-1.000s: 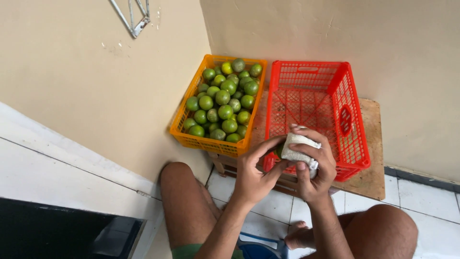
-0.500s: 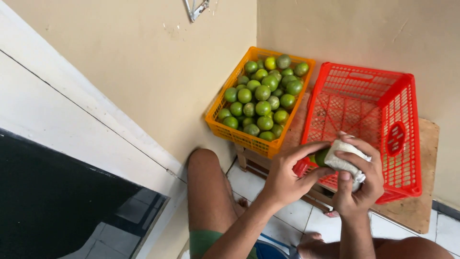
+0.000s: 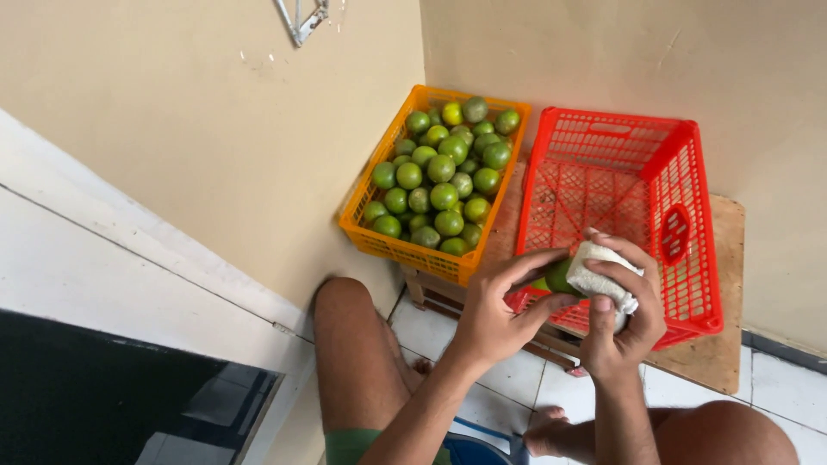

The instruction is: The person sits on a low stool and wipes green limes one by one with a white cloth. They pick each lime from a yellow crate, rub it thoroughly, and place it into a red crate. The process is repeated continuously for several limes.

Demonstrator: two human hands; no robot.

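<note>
Lime (image 3: 558, 275) pinched in left hand (image 3: 495, 314) fingertips; right hand (image 3: 624, 323) curled, pressing white cloth (image 3: 603, 282) against it.

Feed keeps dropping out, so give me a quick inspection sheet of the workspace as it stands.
Surface: bare wooden board on a low stand, carrying both crates.
Job's things: round green lime and white folded cloth pressed to it; orange plastic crate full of green limes; red plastic crate looks empty.
Clutter: nothing seen.
Grippers: left hand holds the lime; right hand holds the cloth on it.
Cables: nothing seen.
Surroundings: beige walls, metal bracket, white tiled floor.
</note>
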